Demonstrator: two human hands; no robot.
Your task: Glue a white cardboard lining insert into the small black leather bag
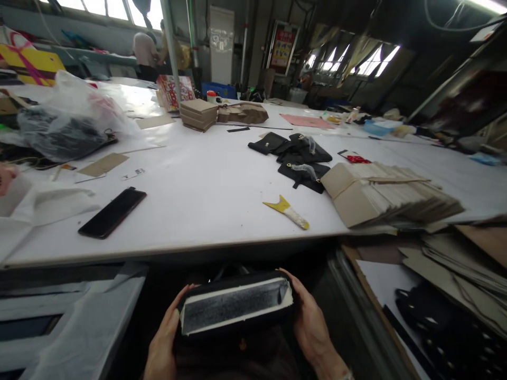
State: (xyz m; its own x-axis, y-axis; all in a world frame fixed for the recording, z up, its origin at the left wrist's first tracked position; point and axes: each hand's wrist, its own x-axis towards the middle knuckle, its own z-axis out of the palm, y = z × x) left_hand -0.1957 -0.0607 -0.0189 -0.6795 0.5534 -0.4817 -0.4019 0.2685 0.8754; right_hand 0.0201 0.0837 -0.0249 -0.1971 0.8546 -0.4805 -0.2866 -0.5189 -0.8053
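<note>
A black bag-like piece [237, 306] hangs in front of the table's front edge, its long grey face with a whitish rim turned up toward me. My left hand [165, 338] grips its left end and my right hand [312, 322] grips the right end, fingers wrapped round the sides. On the white table [198, 179] beyond lie a yellow notched tool [287, 211], a dark phone [113, 212] and several black pouches with clear plastic wrapping [303, 158].
Bundled grey boards [388, 192] lie on the table at right. Stacked cardboard [198, 113] and a plastic bag [67, 121] are farther back. A lower surface [91, 316] stands left, a box of black pieces [447, 322] right. A person [146, 53] is far back.
</note>
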